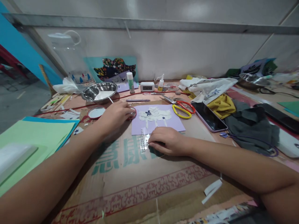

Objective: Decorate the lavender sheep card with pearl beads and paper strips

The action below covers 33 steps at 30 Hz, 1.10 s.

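A purple card [158, 127] lies before me with white lace-like fabric pieces, small beads and dark blue flowers on it. To its left, my left hand [116, 114] rests with bent fingers over a small round red-rimmed container [134, 113], mostly hidden beneath them. A thin white stick [110, 100] shows just above that hand. My right hand [166, 140] is closed at the card's lower edge, its fingertips on a clear strip of stick-on gems [142, 143]. Red and yellow-handled scissors [181, 107] overlap the card's upper right corner.
A metal bowl [100, 92] of white stuff, a glue stick [130, 82], a digital clock [147, 86] and a small glue bottle [161, 83] stand at the back. Right are a phone [209, 116] and cloth scraps [249, 127]; left, green paper [44, 133] and a tall bottle [70, 59].
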Available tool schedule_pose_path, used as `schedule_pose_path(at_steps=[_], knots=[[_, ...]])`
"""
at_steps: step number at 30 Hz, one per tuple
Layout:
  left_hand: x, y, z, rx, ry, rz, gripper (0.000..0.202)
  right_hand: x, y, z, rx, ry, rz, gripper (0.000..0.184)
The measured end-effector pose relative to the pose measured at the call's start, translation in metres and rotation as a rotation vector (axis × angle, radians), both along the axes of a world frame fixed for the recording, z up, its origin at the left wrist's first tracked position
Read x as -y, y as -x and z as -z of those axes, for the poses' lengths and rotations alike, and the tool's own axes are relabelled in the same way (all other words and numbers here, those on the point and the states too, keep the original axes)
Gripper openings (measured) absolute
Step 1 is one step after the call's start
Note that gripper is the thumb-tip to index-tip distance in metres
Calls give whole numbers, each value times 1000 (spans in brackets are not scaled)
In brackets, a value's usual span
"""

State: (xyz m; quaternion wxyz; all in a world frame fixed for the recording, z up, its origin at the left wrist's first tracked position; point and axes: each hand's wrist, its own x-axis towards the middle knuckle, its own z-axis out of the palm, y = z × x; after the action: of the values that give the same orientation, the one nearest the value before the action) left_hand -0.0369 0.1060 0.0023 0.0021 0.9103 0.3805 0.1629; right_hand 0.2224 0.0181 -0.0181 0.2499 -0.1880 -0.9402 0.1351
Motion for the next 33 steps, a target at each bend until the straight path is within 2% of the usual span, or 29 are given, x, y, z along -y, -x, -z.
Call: schedule_pose_path(at_steps=[4,11,18,26,30,33], knots=[[0,0,1,-107,-38,58,30,0,0,0,-7,-8,-1,22],[-2,-3,7,-122,-93,-17,31,0,0,1,-11,-11,1,22],[6,-6,-11,-3,-11,-232,33,1,-1,0,-9,-5,5,22],[7,-3,-13,21,-35,-220,29,1,0,-1,-9,13,13,22],[16,-10,-21,140,59,-256,24,0,-1,1,-47,15,38,21],[41,-23,-27,343,216,-181,19,-1,-1,1,-178,65,122,17]])
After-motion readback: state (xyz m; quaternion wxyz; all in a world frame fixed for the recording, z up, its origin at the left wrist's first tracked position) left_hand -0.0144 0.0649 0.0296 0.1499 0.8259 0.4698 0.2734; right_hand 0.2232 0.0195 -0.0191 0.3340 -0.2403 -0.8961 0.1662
